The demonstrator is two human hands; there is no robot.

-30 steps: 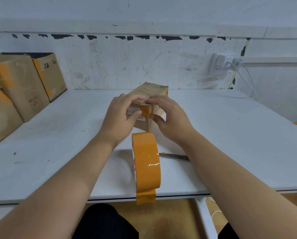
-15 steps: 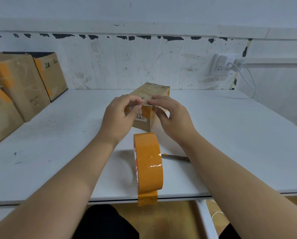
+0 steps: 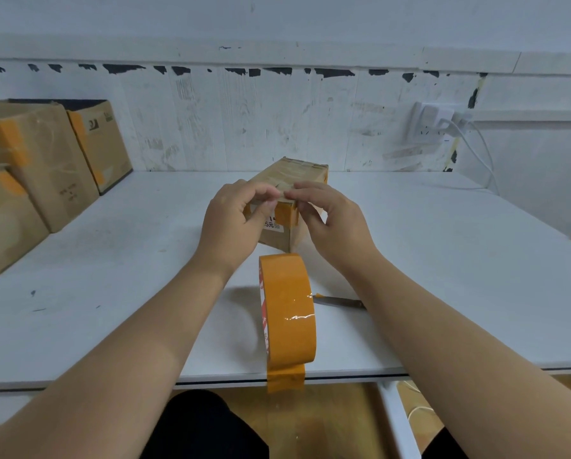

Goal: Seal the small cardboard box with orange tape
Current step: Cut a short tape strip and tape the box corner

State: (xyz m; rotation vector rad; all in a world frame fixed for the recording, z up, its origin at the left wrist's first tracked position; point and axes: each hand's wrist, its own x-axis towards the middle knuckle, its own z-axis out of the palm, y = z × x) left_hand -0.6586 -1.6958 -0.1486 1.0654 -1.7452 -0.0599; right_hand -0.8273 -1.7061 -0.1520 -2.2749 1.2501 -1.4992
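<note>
The small cardboard box (image 3: 295, 173) stands on the white table (image 3: 443, 246), one corner towards me. A strip of orange tape (image 3: 286, 215) runs down its near face beside a white label. My left hand (image 3: 232, 226) grips the box's near top edge, fingers curled over the top and thumb on the near face. From the right, my right hand (image 3: 335, 220) holds the same edge, its fingertips meeting those of the left. The orange tape roll (image 3: 290, 309) stands on edge near the table's front, with a loose end hanging over the edge.
A utility knife (image 3: 340, 301) lies just right of the roll, partly under my right forearm. Several larger taped cardboard boxes (image 3: 42, 167) are stacked at the left. A wall socket with white cables (image 3: 443, 124) is at the back right.
Both hands have shifted up from the box's near face to its top near edge. My left thumb has slid off the orange strip. The roll and knife stay put.
</note>
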